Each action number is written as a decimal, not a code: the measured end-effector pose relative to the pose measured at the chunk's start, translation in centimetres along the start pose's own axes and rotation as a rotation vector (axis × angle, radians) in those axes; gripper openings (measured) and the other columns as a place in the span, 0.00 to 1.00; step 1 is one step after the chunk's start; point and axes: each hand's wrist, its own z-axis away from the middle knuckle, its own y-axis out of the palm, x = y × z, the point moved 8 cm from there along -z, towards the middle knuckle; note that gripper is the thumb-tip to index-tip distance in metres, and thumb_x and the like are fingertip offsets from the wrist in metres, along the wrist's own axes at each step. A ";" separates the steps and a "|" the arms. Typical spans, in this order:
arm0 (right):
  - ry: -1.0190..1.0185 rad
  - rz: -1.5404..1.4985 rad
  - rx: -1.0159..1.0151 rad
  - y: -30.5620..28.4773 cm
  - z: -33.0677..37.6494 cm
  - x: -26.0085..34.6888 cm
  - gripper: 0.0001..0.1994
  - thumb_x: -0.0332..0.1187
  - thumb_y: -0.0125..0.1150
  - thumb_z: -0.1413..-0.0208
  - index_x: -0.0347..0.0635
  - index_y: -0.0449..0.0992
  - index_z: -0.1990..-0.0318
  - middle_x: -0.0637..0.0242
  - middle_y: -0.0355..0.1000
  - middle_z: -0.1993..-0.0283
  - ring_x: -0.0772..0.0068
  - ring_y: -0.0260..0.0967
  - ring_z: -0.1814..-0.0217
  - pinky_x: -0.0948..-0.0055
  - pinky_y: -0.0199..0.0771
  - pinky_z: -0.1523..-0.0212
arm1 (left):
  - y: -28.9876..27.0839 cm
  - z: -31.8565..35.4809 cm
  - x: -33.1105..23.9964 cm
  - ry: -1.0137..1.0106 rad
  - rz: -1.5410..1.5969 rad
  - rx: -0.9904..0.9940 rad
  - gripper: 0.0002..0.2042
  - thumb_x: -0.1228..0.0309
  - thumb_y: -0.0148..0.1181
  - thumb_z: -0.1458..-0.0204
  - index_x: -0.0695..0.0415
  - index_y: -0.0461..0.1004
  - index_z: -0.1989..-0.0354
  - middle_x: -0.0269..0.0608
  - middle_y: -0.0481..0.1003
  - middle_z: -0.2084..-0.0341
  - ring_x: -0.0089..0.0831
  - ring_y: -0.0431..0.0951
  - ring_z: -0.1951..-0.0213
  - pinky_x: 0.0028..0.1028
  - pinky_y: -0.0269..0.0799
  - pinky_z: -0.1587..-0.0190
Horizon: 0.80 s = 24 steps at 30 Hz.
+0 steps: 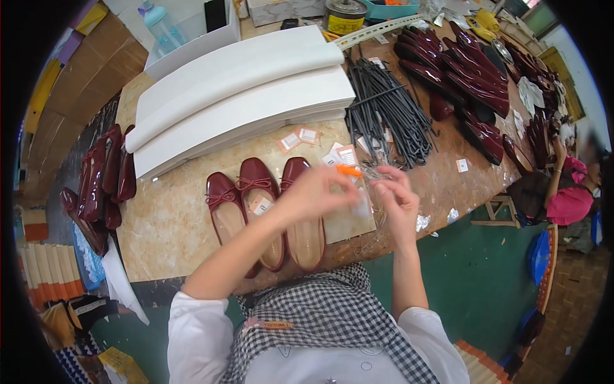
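Note:
My left hand is blurred, its fingers curled beside a small orange item that seems to stick out from its fingertips. My right hand is closed in a pinch just to the right. Something thin and clear shows between the two hands, too fine to make out. Below and left of my left hand, three glossy dark red ballet flats with bows lie side by side, toes pointing away from me. A small paper tag lies in the middle one. More tags lie just beyond my hands.
A thick stack of white paper fills the far left. Dark thin strips lie bundled beyond my right hand. Dark red shoes are piled at far right and left. A person in pink works at the right.

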 end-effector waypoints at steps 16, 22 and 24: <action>-0.250 0.493 0.568 15.5 3.7 6.7 0.05 0.30 0.61 0.49 0.39 0.77 0.66 0.61 0.72 0.75 0.65 0.71 0.77 0.69 0.68 0.76 | -6.7 15.3 -1.5 -0.097 -0.125 -0.712 0.09 0.79 0.60 0.48 0.62 0.79 0.59 0.41 0.80 0.67 0.24 0.79 0.66 0.22 0.74 0.63; -0.197 0.466 0.537 17.3 4.0 6.3 0.05 0.29 0.61 0.50 0.40 0.78 0.66 0.61 0.73 0.75 0.63 0.71 0.77 0.68 0.70 0.75 | -7.3 17.6 -1.8 -0.114 -0.341 -0.770 0.08 0.78 0.61 0.49 0.61 0.78 0.60 0.40 0.80 0.67 0.25 0.81 0.68 0.24 0.76 0.65; -0.176 0.450 0.529 17.5 4.1 6.1 0.05 0.28 0.62 0.50 0.40 0.78 0.66 0.60 0.74 0.75 0.64 0.72 0.77 0.69 0.70 0.75 | -7.3 18.0 -2.2 -0.052 -0.438 -0.799 0.08 0.77 0.61 0.49 0.59 0.78 0.60 0.40 0.80 0.69 0.25 0.80 0.71 0.22 0.75 0.68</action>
